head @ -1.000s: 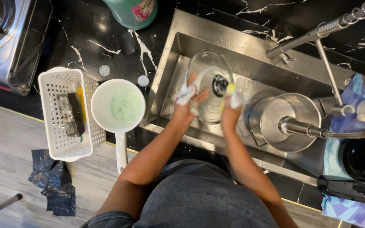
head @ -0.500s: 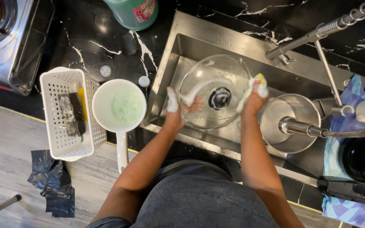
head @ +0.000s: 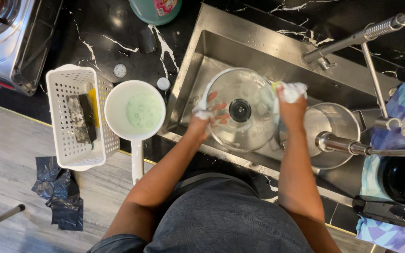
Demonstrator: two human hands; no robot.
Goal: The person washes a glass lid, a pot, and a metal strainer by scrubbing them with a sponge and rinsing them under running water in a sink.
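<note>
Left hand (head: 203, 119) foamy, grasping the left edge of a round glass lid (head: 241, 108), fingers spread under the glass and seen through it. Right hand (head: 290, 104) clenched on a soapy yellow sponge (head: 288, 90), pressed against the lid's right rim. Lid held over the steel sink (head: 198, 61), roughly flat towards the camera, black knob (head: 240, 110) at its centre. Just right of the lid, inside the basin, a steel pot (head: 333, 129) with a side handle, partly overlapped by the spout of a pull-down tap (head: 352, 37) and its hose. Left of the sink, on the black marbled counter (head: 108, 37), a white saucepan (head: 135, 111) holding pale green soapy water, handle pointing towards the body. Beside the saucepan, touching or nearly so, a white perforated basket (head: 64, 140) containing a dark scourer and a yellow item. Two small round caps (head: 163, 83) on the counter between saucepan and sink. Green bottle (head: 154, 9) at the top edge; gas stove (head: 5, 37) at the upper left. Black plastic bag (head: 59, 192) crumpled on the wooden floor below.
</note>
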